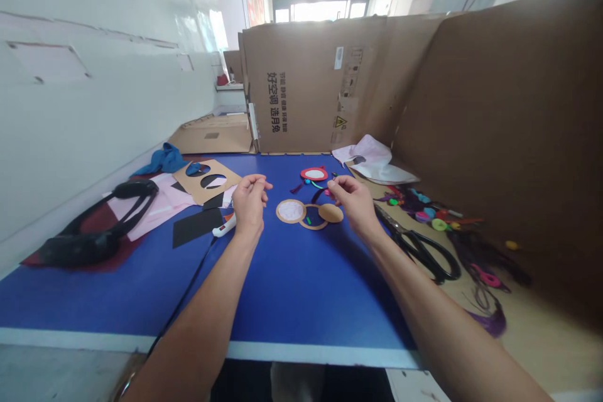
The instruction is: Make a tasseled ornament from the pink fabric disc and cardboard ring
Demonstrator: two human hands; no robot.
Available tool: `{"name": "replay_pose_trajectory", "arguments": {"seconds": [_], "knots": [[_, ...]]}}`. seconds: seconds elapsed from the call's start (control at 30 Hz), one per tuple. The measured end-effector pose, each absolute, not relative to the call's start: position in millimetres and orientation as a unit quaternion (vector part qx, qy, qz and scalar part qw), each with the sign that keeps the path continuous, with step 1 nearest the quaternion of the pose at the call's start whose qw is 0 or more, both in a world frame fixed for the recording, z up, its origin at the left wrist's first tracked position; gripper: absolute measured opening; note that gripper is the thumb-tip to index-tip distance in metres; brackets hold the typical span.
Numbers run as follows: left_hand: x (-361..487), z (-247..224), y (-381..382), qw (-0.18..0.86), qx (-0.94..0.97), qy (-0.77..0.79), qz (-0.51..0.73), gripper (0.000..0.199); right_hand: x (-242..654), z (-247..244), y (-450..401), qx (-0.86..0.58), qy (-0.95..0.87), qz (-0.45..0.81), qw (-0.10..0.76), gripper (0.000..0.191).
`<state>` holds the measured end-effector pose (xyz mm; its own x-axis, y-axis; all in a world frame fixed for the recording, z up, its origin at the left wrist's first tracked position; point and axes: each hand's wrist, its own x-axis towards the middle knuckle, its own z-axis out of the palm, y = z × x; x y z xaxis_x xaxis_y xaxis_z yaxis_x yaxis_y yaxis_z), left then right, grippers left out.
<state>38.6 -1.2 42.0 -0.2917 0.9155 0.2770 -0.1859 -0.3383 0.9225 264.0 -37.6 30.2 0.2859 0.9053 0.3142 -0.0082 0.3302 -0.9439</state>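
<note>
My left hand (250, 204) is raised over the blue table with fingertips pressed together; whatever they pinch is too small to make out. Just left of it lies a white corded tool (223, 228), partly hidden by the hand. My right hand (352, 201) is closed in a pinch beside a pink bead (327, 192) and a dark tassel (318, 195); I cannot tell what it holds. Between the hands lie a white disc with a tan rim (291, 210), a dark blue ring-edged disc (311, 218) and a tan cardboard disc (331, 213), overlapping. Behind them is a red-rimmed oval ornament (314, 174).
Large black scissors (419, 245) and several beads and tassels (438, 224) lie at right on cardboard. Left are a cut-out cardboard sheet (188, 187), black card (198, 228), pink cloth (151, 207) and a black strapped object (89, 235). Cardboard walls (306, 88) stand behind and right.
</note>
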Motion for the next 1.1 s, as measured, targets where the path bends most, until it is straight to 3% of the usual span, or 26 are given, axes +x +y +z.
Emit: {"name": "replay_pose_trajectory", "arguments": {"seconds": [0.43,0.77,1.1], "knots": [[43,52,-11,0.432,0.454,0.412,0.661,0.017,265,36,-45,-0.431,-0.526,0.399,0.616,0.034],[64,44,-32,0.604,0.550,0.348,0.460,0.040,248,33,-51,-0.397,-0.543,0.487,0.557,0.037],[66,43,-34,0.716,0.489,0.312,0.387,0.034,253,34,-49,-0.388,-0.533,0.519,0.544,0.037]]}}
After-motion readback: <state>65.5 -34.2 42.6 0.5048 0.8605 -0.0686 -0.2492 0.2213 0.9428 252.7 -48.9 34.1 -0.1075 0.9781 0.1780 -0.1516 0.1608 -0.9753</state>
